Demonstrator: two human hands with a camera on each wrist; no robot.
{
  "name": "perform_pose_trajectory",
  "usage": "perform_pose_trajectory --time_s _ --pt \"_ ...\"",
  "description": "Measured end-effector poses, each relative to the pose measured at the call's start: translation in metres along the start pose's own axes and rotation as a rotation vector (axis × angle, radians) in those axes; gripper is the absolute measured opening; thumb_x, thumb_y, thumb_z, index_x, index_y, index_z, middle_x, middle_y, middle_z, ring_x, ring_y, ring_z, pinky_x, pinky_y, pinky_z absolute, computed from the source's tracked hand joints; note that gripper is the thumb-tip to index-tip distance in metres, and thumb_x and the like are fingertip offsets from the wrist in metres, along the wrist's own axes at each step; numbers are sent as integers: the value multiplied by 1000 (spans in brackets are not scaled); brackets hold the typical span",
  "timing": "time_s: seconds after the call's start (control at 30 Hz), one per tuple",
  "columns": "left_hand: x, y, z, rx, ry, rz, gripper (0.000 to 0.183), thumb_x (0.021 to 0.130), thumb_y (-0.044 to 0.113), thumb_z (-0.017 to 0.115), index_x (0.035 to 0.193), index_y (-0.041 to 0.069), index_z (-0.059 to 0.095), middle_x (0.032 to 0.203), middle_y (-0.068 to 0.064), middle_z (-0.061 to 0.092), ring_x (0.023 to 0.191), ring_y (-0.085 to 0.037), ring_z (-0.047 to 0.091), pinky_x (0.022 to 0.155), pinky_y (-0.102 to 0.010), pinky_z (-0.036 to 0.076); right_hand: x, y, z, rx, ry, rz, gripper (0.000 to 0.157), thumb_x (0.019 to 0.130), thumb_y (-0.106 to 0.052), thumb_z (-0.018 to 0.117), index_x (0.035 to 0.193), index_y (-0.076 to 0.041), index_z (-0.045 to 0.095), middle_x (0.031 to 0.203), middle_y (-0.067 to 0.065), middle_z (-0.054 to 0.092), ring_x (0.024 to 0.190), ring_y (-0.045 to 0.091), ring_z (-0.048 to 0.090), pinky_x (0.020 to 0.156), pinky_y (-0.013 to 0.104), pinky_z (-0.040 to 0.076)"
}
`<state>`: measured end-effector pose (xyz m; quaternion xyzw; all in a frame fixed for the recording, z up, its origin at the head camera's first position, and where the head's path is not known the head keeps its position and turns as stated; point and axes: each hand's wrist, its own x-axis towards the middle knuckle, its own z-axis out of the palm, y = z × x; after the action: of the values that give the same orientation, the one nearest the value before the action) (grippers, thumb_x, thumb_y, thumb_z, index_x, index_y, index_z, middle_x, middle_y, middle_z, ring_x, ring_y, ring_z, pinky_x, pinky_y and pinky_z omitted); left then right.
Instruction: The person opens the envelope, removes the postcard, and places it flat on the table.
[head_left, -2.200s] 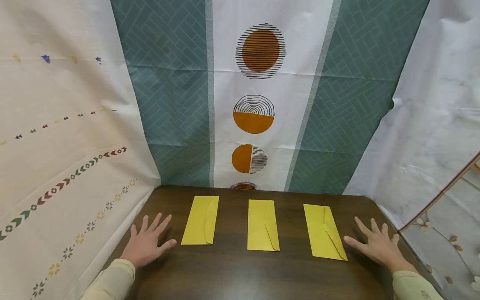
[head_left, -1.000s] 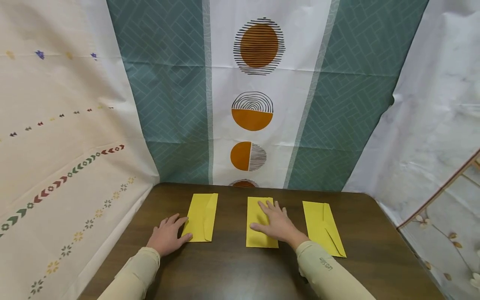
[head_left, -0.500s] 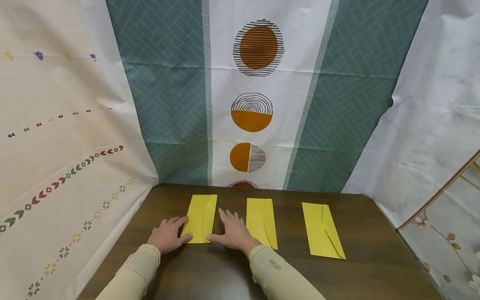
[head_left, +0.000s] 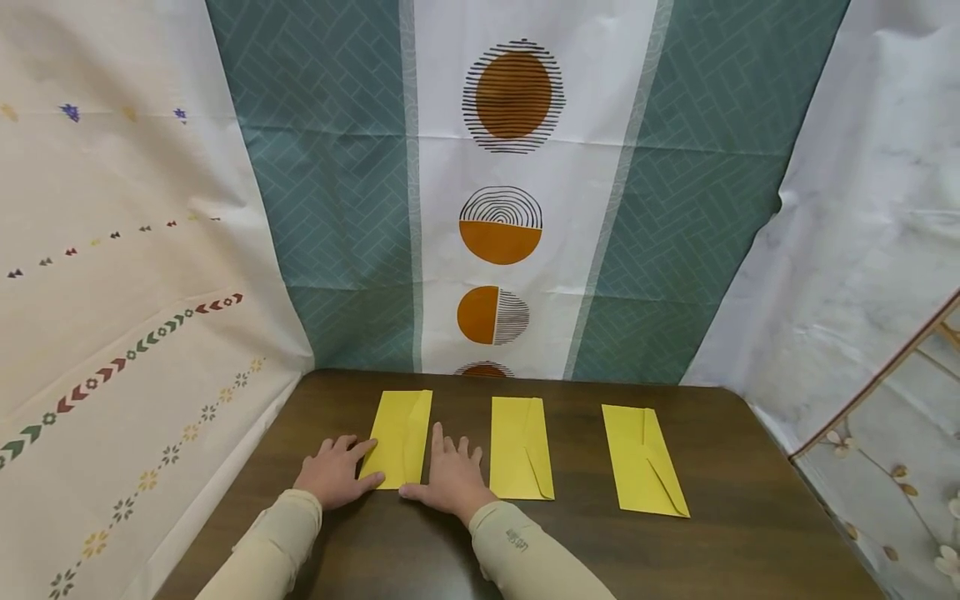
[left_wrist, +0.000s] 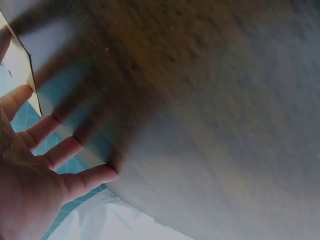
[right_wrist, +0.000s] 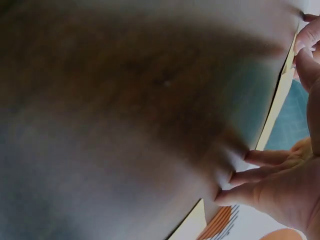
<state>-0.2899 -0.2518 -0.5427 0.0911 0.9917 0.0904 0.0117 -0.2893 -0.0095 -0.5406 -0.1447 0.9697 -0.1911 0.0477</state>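
Observation:
Three yellow envelopes lie in a row on the dark wooden table (head_left: 570,550). At the left envelope (head_left: 397,437), my left hand (head_left: 330,477) rests with spread fingers; its index finger and thumb touch the left side. My right hand (head_left: 453,482) is along the opposite side, its thumb at the near right corner and its fingers extended forward. In the left wrist view, the fingertips of the left hand (left_wrist: 32,182) meet the tabletop beside the envelope (left_wrist: 19,62). The right wrist view has the right hand (right_wrist: 280,187) with fingertips on the table and the envelope's thin edge (right_wrist: 276,105) behind.
The middle envelope (head_left: 520,446) is just right of my right hand, and the right envelope (head_left: 643,458) lies farther over, slightly slanted. Behind the table hangs a green and white patterned cloth (head_left: 345,208). Pale cloths flank both sides, the left one (head_left: 112,333) close to the table edge.
Both hands have come in from the table's sides. My right hand has passed over the middle envelope to the left envelope's right side; my left hand has settled at its left side. The envelopes stay put.

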Motion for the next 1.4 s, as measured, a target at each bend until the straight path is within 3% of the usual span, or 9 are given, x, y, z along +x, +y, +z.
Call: perform_pose_trajectory --time_s 0.33,0.57,0.73,1.03,1.4 --pt "-5 8 -6 3 12 -6 73 93 61 74 150 18 62 148 -25 57 131 -51 54 89 -79 50 4 -14 2 -76 74 90 120 87 -81 67 170 -6 24 154 18 61 148 47 51 114 78 38" --pt "2 4 3 3 17 -4 75 93 65 71 151 20 61 151 -24 56 134 -51 53 90 -80 48 7 -26 11 -110 154 203 114 87 -79 69 168 -7 31 151 17 64 146 47 54 110 82 38" --pt "5 -2 10 1 18 -9 76 92 67 71 152 21 61 152 -23 56 134 -50 53 91 -82 47 9 -34 17 -125 151 253 109 88 -74 71 167 -9 34 152 16 63 147 47 52 110 82 37" --pt "3 0 6 4 24 -12 76 92 66 72 151 20 61 151 -23 56 134 -50 53 91 -82 47 11 -42 18 -129 168 268 93 92 -62 73 163 -9 42 148 17 65 143 52 54 110 82 37" --pt "3 -3 9 -3 23 -16 75 92 65 72 151 20 61 152 -23 55 134 -50 52 92 -83 46 9 -41 17 -98 169 269 88 94 -61 71 161 -9 46 149 17 65 142 51 56 110 81 39"
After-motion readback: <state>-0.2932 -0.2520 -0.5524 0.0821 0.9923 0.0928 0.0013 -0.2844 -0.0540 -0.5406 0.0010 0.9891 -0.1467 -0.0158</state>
